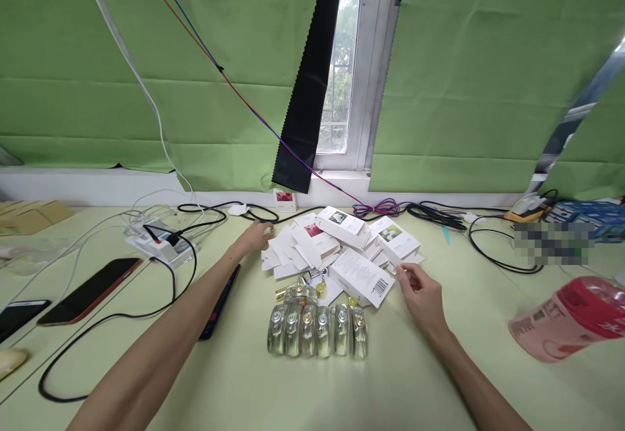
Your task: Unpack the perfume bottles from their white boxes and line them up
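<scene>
A heap of white cartons (364, 276) lies mid-table, several of them flattened and a few printed with flower pictures. At the heap's far left edge is my left hand (256, 236), fingers reaching forward and apparently holding nothing; the fingertips are partly hidden. My right hand (422, 297) rests by the heap's right edge with its fingers curled in, close to a carton flap; what they pinch, if anything, is hidden. In front of the heap stands a row of several clear glass perfume bottles (323, 332). Another bottle (299, 292) lies on its side behind them, near loose gold and silver caps (320, 288).
A pink jar with a red lid (561, 320) is at right. Phones (90, 291), a white power strip (163, 245) and black cables (117, 317) occupy the left. A dark phone (221, 304) sits beneath my left forearm. Coiled wires (434, 215) run along the wall.
</scene>
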`<state>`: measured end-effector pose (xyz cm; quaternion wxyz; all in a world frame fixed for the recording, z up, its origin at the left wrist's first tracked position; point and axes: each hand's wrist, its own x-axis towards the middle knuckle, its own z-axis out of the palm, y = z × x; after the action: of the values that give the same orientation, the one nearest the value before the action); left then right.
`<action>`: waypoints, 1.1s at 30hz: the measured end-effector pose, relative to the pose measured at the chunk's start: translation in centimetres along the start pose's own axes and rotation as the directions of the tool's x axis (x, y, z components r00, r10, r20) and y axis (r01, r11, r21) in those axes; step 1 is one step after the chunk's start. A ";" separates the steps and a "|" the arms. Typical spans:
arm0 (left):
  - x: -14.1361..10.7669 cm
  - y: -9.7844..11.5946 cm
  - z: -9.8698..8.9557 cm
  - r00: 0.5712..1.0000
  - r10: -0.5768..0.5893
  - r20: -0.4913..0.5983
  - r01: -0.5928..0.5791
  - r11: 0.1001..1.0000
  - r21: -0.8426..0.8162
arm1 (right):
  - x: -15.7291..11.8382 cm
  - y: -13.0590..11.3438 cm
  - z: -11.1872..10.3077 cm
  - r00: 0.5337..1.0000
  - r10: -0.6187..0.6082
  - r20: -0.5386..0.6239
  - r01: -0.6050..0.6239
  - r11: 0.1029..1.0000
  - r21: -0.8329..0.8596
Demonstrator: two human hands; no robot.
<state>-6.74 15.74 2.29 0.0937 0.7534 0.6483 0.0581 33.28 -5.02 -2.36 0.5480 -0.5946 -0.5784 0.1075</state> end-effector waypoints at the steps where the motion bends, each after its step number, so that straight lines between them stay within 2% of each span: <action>1: 0.1 0.2 0.1 1.000 -0.002 0.005 0.002 1.000 -0.006 | 0.0 0.0 0.0 1.000 0.011 0.011 -0.011 1.000 -0.001; 4: -0.2 0.5 0.3 0.999 -0.009 0.044 0.010 1.000 -0.028 | 0.0 0.1 -0.2 0.999 0.046 0.027 -0.045 0.999 -0.004; 7: -1.6 0.3 -0.1 0.994 -0.018 0.111 0.026 0.997 -0.077 | 0.1 0.2 -0.4 0.997 0.076 0.016 -0.076 0.997 0.002; 12: -6.2 -0.6 -1.2 0.972 -0.073 0.225 0.120 0.972 -0.200 | 0.3 0.6 -0.5 0.995 0.100 -0.004 -0.100 0.995 0.001; 16: -10.3 0.3 -1.1 0.958 -0.059 0.279 0.160 0.922 -0.352 | 0.6 0.9 -0.8 0.995 0.090 -0.053 -0.091 0.996 -0.015; 21: -14.1 2.9 0.3 0.971 -0.033 0.235 0.158 0.829 -0.537 | 1.0 1.5 -1.4 0.986 0.104 -0.128 -0.106 0.994 -0.009; 26: -15.9 4.8 1.0 0.982 -0.036 0.187 0.152 0.739 -0.656 | 1.6 2.7 -2.2 0.958 0.147 -0.245 -0.163 0.986 -0.045; 29: -16.4 5.3 1.3 0.987 -0.093 0.132 0.158 0.712 -0.684 | 2.4 3.8 -2.3 0.934 0.147 -0.327 -0.176 0.983 -0.058; 33: -16.2 5.1 2.1 0.972 -0.234 -0.007 0.174 0.742 -0.647 | 3.7 5.3 -1.9 0.928 0.159 -0.336 -0.185 0.982 -0.046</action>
<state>-3.84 -1.11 1.93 0.3229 0.5969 0.6711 0.2984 38.93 -1.63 -3.87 0.6023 -0.6735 -0.4274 0.0314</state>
